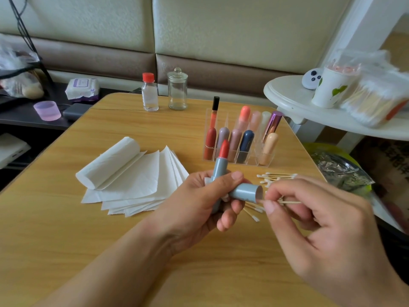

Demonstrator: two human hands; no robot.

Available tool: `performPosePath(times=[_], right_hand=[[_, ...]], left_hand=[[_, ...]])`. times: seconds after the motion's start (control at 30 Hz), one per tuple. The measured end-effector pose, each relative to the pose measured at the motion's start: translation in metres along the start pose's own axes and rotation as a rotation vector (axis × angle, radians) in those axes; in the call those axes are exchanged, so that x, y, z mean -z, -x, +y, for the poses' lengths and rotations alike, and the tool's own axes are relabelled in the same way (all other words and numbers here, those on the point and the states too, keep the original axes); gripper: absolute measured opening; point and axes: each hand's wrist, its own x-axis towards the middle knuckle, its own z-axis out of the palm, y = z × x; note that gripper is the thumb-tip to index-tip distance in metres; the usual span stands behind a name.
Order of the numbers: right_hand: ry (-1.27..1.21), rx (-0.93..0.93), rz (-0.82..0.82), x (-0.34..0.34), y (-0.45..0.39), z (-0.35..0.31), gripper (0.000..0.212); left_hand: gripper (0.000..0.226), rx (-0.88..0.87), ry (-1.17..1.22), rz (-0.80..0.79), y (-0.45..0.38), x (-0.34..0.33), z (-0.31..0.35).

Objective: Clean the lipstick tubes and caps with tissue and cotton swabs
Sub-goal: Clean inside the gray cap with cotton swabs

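Half the cotton swab [290, 202] behind right hand [314, 220].

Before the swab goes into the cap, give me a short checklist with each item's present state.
1. Cap held firmly: ok. The left hand grips the grey-blue cap and the open lipstick tube together.
2. Cap opening faces the swab: ok, it points toward the right hand.
3. Swab in hand: ok. The right hand pinches a cotton swab next to the cap's mouth.
4. Swab tip clean: cannot tell, fingers hide it.
5. Bullet clear of fingers: ok, the red bullet stands above the left hand.
6. Spare supplies near: ok. Loose swabs and tissue sheets lie on the table.
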Motion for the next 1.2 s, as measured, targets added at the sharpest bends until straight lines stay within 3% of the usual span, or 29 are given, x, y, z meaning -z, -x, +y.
performPosePath(times=[0.2, 0.33, 0.5, 0.63, 0.77, 0.87, 0.93, 1.2], right_hand=[[0.147, -0.032, 0.103, -0.001, 0.002, 0.000, 0.008], [0.133, -0.085, 0.042, -0.005, 0.011, 0.004, 0.006], [-0.097, -0.231, 0.114, 0.003, 0.019, -0.004, 0.009], [-0.660, -0.487, 0.175, 0.006, 0.013, -0.009, 0.017], [-0.877, -0.626, 0.111, 0.011, 0.007, -0.011, 0.045], [-1.041, -0.710, 0.150, 0.011, 0.000, -0.012, 0.024], [-1.117, -0.766, 0.166, 0.013, -0.005, -0.016, 0.012], [-1.106, -0.690, 0.122, 0.015, -0.012, -0.020, 0.023]], left_hand=[[0.024, -0.013, -0.053, -0.019, -0.001, 0.000, 0.000], [0.021, -0.067, -0.020, 0.035, -0.001, 0.001, 0.002], [0.019, -0.079, 0.105, 0.080, -0.003, 0.003, 0.003], [0.015, -0.055, 0.262, -0.033, 0.000, 0.005, 0.003], [0.026, -0.024, 0.337, -0.124, 0.001, 0.008, 0.003], [0.030, -0.008, 0.368, -0.123, 0.002, 0.008, 0.003], [0.031, 0.000, 0.379, -0.122, 0.002, 0.007, 0.003], [0.030, 0.033, 0.378, -0.116, 0.004, 0.005, 0.006]])
